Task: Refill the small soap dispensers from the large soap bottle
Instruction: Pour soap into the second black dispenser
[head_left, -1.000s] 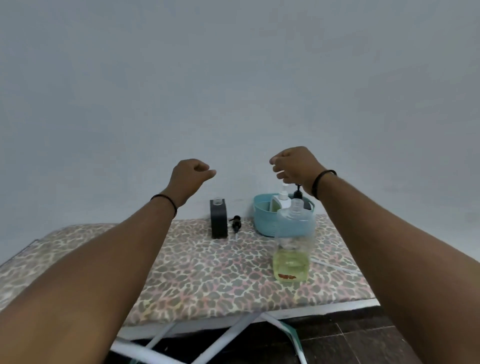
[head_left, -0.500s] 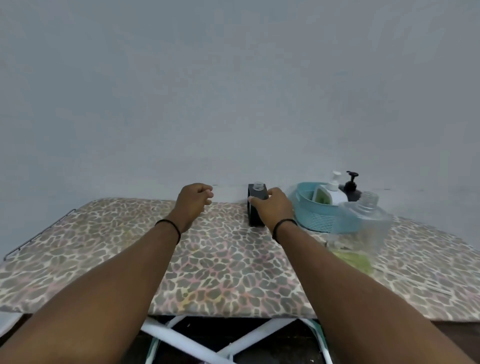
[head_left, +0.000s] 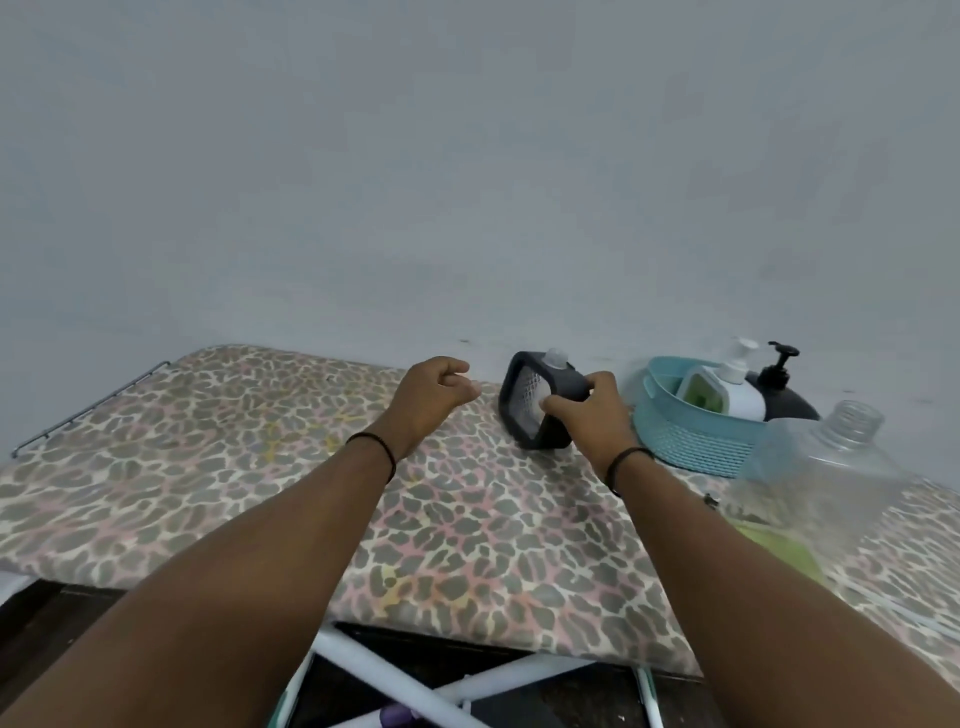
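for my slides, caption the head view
Right hand tilts a dark soap dispenser on the patterned board.

Two bare forearms reach into the head camera's view from the bottom edge, with no sleeves showing anywhere along them. The left hand (head_left: 434, 387) and the right hand (head_left: 589, 410) wear no gloves and no rings that can be made out. Each wrist carries a thin black band: the left wristband (head_left: 375, 448) looks like a slim dark cord circling the wrist, and the right wristband (head_left: 626, 462) is of the same narrow, dark kind.
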